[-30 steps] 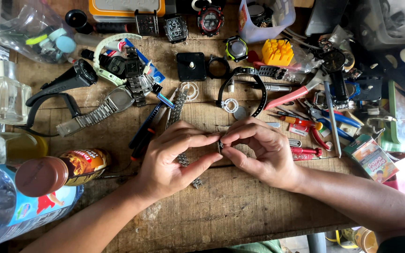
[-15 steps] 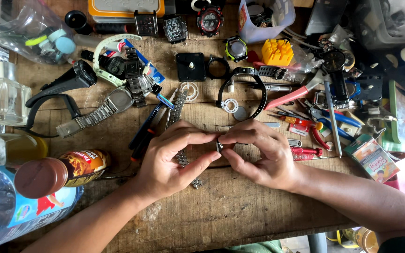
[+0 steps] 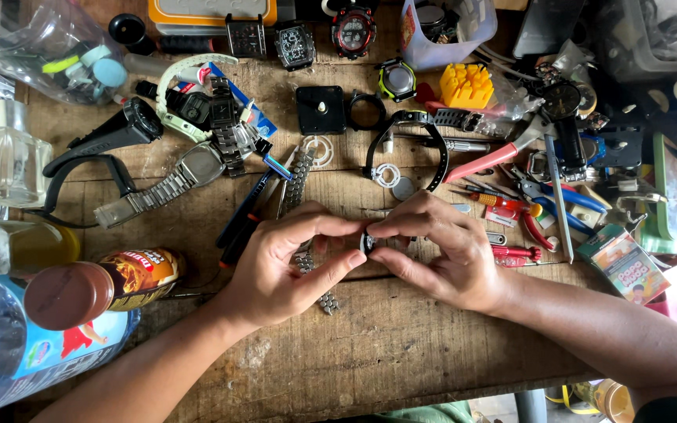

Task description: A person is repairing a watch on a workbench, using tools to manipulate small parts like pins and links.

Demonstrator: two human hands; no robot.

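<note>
A: Watch case (image 3: 367,240) location: centre of the wooden workbench (image 3: 401,352), pinched between both hands above the board. Confirm grip.

B: Left hand (image 3: 287,262) closes thumb and forefinger on the case from 9 o'clock. Right hand (image 3: 440,251) closes thumb and forefinger on it from 3 o'clock. Both grips are narrow; fingertips nearly meet over the part.

A: Step in hand?

B: Judged as a fitting or pressing step on the case: both hands bear inward on one small part. A metal link bracelet (image 3: 315,278) hangs from under the left fingers toward 6 o'clock; whether it is attached to the case cannot be told.

A: Orientation?

B: The case stands on edge, with its dark face toward the camera and slightly toward 9 o'clock. Its long axis appears to run 12 to 6 o'clock. Most of it is hidden by fingers.

A: Requirement for the next move?

B: Steady, even pressure and a firm hold; the part is small and could slip. Tools lie near at 2 o'clock: red-handled pliers (image 3: 486,160), small screwdrivers (image 3: 487,197).

A: Surroundings?

B: Silver bracelet watch (image 3: 168,182) at 10 o'clock, black strap watch (image 3: 409,145) at 12 o'clock, brown-capped bottle (image 3: 95,286) at 8 o'clock.
</note>
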